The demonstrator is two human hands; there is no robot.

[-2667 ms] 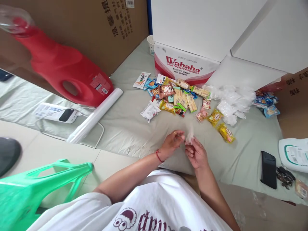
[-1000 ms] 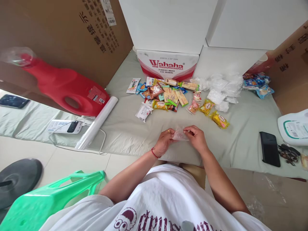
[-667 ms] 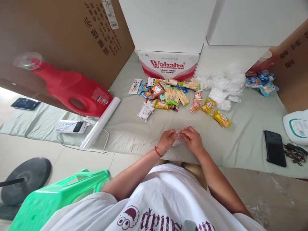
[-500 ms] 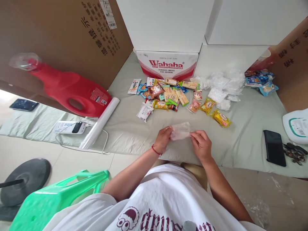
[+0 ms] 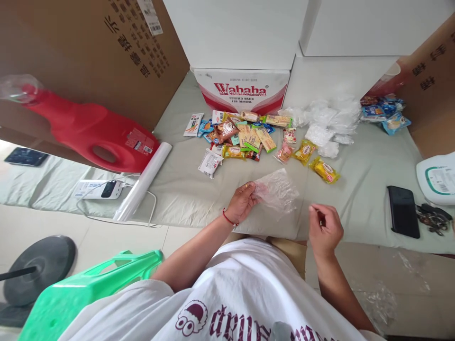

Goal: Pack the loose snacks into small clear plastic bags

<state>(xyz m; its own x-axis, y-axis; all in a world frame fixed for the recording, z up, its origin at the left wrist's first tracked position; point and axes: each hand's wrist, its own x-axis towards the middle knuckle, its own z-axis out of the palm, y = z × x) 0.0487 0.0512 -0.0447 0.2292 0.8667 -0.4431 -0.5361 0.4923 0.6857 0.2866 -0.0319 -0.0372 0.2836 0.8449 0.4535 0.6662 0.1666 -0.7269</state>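
My left hand (image 5: 244,202) is closed on one end of a clear plastic bag (image 5: 280,193), which spreads out to the right over the cloth. A faint pink tint shows in the bag near my fingertips; what causes it is unclear. My right hand (image 5: 325,230) is off to the right, apart from the bag, thumb and fingers pressed together. Whatever it may hold is too small or hidden to name. Beyond the hands lies a pile of wrapped snacks (image 5: 250,137). Two yellow-wrapped snacks, one a yellow packet (image 5: 324,170), lie nearer my right hand.
Crumpled clear bags (image 5: 332,121) and blue snack packets (image 5: 382,113) lie at the back right. A phone (image 5: 403,211), keys (image 5: 433,218) and a white bottle (image 5: 437,177) are at right. On the left are a plastic roll (image 5: 144,182), red jug (image 5: 95,132), power bank (image 5: 97,188) and green stool (image 5: 88,289).
My right hand has let go of the bag's right end and moved right. The bag has opened out from a narrower folded shape. My left hand keeps its hold.
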